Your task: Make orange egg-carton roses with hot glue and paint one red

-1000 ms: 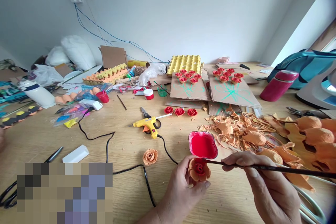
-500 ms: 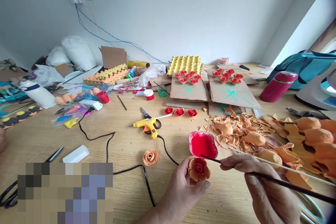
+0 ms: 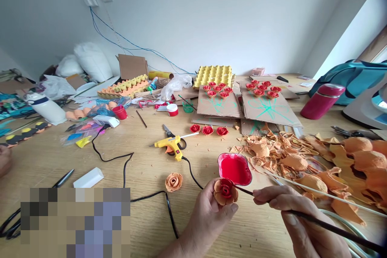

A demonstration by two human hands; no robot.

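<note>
My left hand (image 3: pixel 207 217) holds a paper-pulp rose (image 3: pixel 225 194) between thumb and fingers. Its centre and a back petal are red; the front petals are bare orange-tan. In my right hand (image 3: pixel 302 217) is a thin dark paintbrush (image 3: pixel 323 222), gripped like a pen, its tip at the rose's upper right petal. Just behind the rose sits a small dish of red paint (image 3: pixel 234 169). An unpainted rose (image 3: pixel 173 182) lies on the table to the left. Three red roses (image 3: pixel 207 130) stand in a row farther back.
A yellow glue gun (image 3: pixel 169 144) lies over scissors, its black cord trailing toward me. Torn egg-carton scraps (image 3: pixel 272 149) are heaped at the right. Cardboard sheets (image 3: pixel 269 109) bear several red roses. A red flask (image 3: pixel 323 101) stands back right. Another person's hand (image 3: pixel 4 160) shows at the left edge.
The brush tip has moved from the paint dish's near edge onto the rose's petal. My left hand has turned and shifted the rose slightly left.
</note>
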